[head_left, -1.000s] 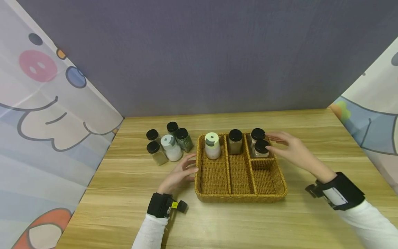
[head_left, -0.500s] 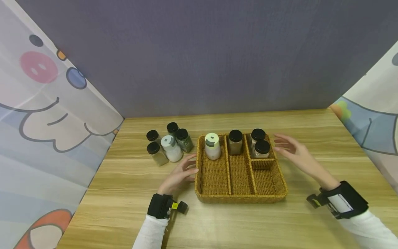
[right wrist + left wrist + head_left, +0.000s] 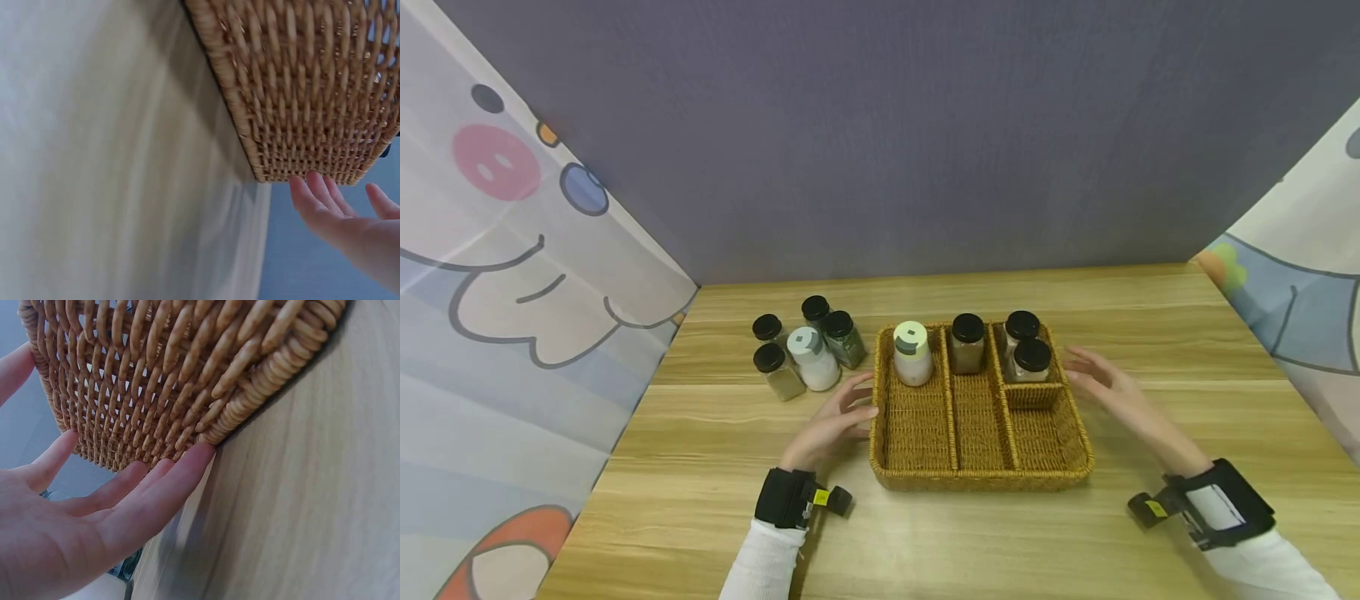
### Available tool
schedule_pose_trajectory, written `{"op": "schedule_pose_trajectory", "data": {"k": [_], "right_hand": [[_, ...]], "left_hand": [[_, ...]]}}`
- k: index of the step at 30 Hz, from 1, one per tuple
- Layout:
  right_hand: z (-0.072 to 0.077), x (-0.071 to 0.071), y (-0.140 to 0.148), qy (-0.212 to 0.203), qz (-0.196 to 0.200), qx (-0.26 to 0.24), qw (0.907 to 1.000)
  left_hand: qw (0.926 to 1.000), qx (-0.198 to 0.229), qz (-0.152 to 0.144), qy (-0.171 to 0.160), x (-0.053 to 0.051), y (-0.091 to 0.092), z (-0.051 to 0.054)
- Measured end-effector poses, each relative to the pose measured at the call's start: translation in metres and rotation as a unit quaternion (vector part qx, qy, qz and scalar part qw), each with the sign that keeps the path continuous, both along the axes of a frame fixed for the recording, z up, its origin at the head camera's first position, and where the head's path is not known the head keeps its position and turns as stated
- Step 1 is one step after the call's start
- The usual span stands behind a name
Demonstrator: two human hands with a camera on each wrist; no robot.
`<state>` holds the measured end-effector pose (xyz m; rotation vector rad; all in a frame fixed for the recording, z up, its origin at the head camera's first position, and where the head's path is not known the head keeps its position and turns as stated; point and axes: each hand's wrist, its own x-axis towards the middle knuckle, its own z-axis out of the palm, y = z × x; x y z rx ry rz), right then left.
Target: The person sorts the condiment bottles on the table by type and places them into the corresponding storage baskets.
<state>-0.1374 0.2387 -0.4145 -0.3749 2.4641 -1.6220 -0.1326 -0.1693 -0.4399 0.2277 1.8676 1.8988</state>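
Observation:
A woven wicker basket (image 3: 982, 481) with dividers stands on the table. Its left wall is touched by the fingertips of my left hand (image 3: 827, 423), whose fingers are spread and nearly straight in the left wrist view. On the other side, my right hand (image 3: 1123, 400) is beside the right wall, fingers loosely extended and holding nothing. Inside the basket, a white-capped shaker (image 3: 913, 354) is in the left compartment and a black-lidded jar (image 3: 967, 343) in the middle one. Two more black-lidded jars, one in front (image 3: 1031, 360) and one behind (image 3: 1022, 327), share the back right compartment.
Left of the basket, a second white-capped shaker (image 3: 814, 358) stands among several black-lidded spice jars (image 3: 779, 372) on the wooden table (image 3: 715, 467). A grey panel (image 3: 925, 150) rises at the table's back edge, with printed cloths (image 3: 520, 333) at the sides.
My right hand has let go of the front jar in the back right compartment and drawn back outside the basket's right wall. My left hand stays in place.

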Motion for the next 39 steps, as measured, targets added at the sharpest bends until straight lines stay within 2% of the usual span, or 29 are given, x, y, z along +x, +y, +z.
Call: {"op": "schedule_pose_trajectory", "data": {"k": [3, 10, 19, 25, 32, 39], "right_hand": [[-0.003, 0.001, -0.001, -0.021, 0.008, -0.017, 0.9996], [-0.004, 0.007, -0.004, -0.055, 0.006, 0.024, 0.9981], [-0.012, 0.003, -0.001, -0.078, 0.011, -0.023, 0.9966], [-0.012, 0.004, 0.0, -0.106, 0.003, 0.004, 0.9943], [-0.012, 0.003, 0.001, -0.171, 0.011, -0.078, 0.9822], [-0.012, 0.002, 0.002, -0.178, 0.014, -0.081, 0.9805]], "left_hand": [[1.0, 0.002, 0.002, -0.003, 0.0, 0.0, -0.001], [0.9999, 0.006, 0.005, -0.009, 0.001, 0.0, 0.001], [1.0, 0.002, -0.002, -0.007, 0.001, 0.0, 0.0], [1.0, 0.003, -0.001, -0.002, 0.002, 0.001, 0.001], [1.0, 0.008, 0.004, -0.003, 0.002, 0.002, 0.001], [1.0, 0.009, -0.001, -0.001, 0.001, 0.001, 0.001]]}}
